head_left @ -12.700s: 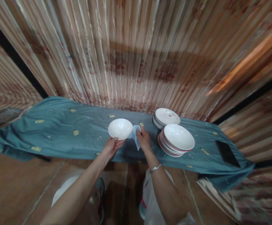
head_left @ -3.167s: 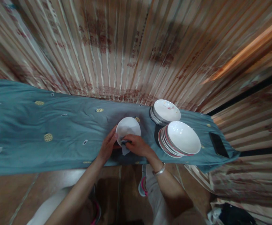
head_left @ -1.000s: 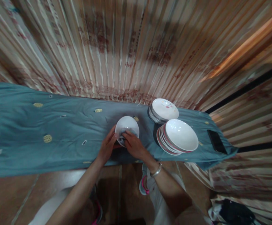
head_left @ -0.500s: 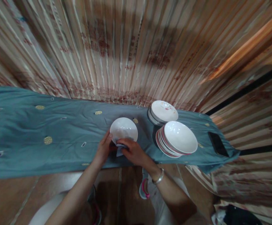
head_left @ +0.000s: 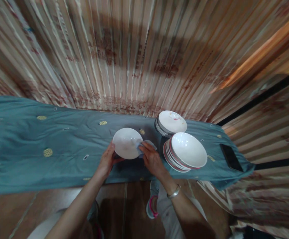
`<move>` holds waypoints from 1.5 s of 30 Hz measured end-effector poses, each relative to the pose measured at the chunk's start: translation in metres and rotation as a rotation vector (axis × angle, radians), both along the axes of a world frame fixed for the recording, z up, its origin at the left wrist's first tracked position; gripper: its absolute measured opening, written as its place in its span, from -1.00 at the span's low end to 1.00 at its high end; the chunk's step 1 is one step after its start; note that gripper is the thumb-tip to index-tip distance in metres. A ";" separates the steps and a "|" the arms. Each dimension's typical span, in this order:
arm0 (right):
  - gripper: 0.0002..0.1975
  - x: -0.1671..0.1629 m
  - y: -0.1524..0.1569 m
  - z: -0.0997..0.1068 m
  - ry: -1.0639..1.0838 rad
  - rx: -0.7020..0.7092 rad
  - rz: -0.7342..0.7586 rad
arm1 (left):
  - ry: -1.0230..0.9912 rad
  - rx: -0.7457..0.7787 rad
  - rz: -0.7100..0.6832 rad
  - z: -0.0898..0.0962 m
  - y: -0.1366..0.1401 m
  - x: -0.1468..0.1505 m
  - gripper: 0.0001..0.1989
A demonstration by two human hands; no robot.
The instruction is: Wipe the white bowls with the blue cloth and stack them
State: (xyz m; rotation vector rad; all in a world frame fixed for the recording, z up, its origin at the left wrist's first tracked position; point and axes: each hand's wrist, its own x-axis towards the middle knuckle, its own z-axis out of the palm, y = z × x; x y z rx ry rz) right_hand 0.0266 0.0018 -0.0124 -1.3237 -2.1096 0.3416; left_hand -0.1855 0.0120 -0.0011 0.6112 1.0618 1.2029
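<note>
Bowl [head_left: 124, 142] was held over a draped table [head_left: 69, 146], a cloth [head_left: 138, 146] at its rim.
The left hand [head_left: 106, 161] had its grip pinching the bowl's left side, thumb at the rim, fingers beneath; the right hand [head_left: 153, 161] had its grip pinching the pale blue cloth against the right rim. To the right stood stacked bowls [head_left: 189, 151], stacked plates [head_left: 173, 122] behind them, and farther right lay a phone [head_left: 231, 157].

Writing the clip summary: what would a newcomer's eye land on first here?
The glossy white bowl near mid-picture: the left hand holds its left side, the right hand has a pale blue cloth at its right rim. Next, the red-edged stack to the right, a wide bowl on top, and the flower-patterned stack behind it.
</note>
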 end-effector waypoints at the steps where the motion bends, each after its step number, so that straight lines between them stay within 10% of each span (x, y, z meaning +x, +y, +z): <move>1: -0.50 0.001 0.002 -0.005 0.018 0.017 -0.037 | 0.001 -0.002 0.002 0.000 0.000 0.000 -0.36; 16: -0.52 -0.018 0.062 -0.025 0.228 0.086 -0.209 | 0.108 0.071 -0.030 -0.003 -0.009 0.009 -0.27; 31: -0.50 -0.070 0.042 0.021 0.314 0.158 0.157 | 0.117 0.095 -0.028 -0.003 -0.011 0.010 -0.29; 45: -0.67 -0.062 0.017 0.016 0.541 -0.384 0.244 | 0.001 0.046 0.006 -0.012 -0.014 0.008 -0.26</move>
